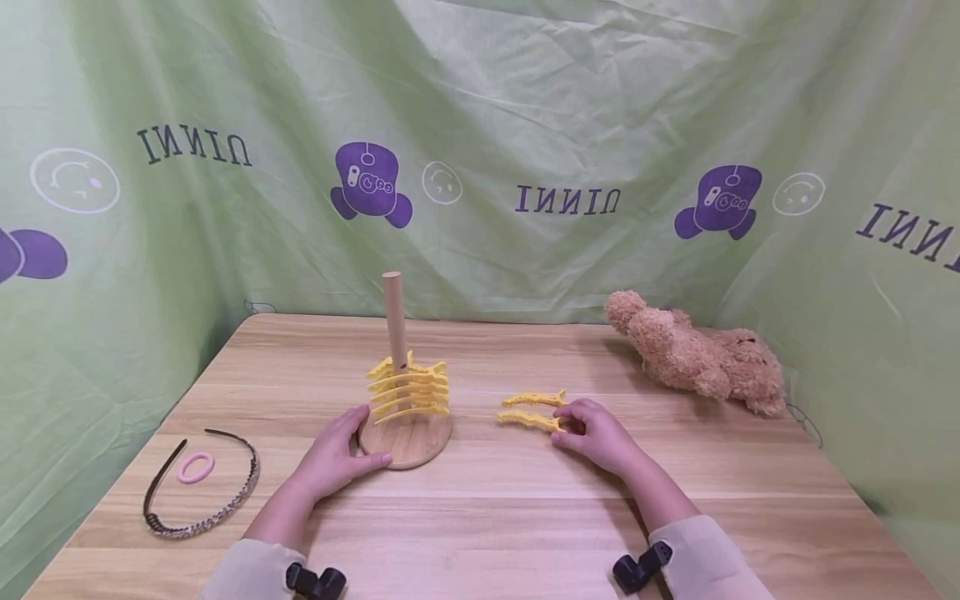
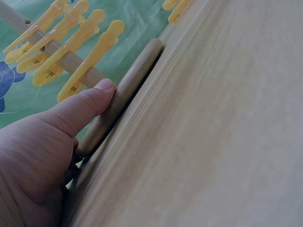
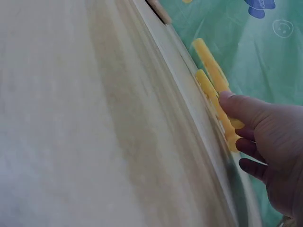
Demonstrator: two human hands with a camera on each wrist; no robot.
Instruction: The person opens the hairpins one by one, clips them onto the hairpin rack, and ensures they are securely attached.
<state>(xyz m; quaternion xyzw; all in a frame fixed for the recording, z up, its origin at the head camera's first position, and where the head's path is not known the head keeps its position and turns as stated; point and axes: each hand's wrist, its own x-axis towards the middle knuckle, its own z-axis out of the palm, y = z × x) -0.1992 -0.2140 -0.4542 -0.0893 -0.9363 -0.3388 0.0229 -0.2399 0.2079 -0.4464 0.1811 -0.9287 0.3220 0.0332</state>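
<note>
My left hand [image 1: 341, 450] grips the round base of a wooden stand [image 1: 414, 446], with the thumb [image 2: 97, 97] along its rim and the fingers around the far side. Up the stand's post, several yellow hair clips [image 1: 411, 385] are clamped in a stack. On the right, my right hand [image 1: 596, 435] pinches one end of a yellow alligator hair clip [image 1: 525, 418] between thumb and fingers. Just behind it, a second yellow hair clip [image 1: 531, 400] lies on the table, its far end near the fingers. In the right wrist view, the pinched clip [image 3: 210, 64] tilts up above the other.
At the left of the wooden table [image 1: 487, 508], a dark beaded headband [image 1: 202, 525] lies around a pink ring [image 1: 196, 468]. A brown plush toy [image 1: 697, 354] lies on its side at the back right. A green printed curtain [image 1: 480, 100] hangs behind the table and along both sides.
</note>
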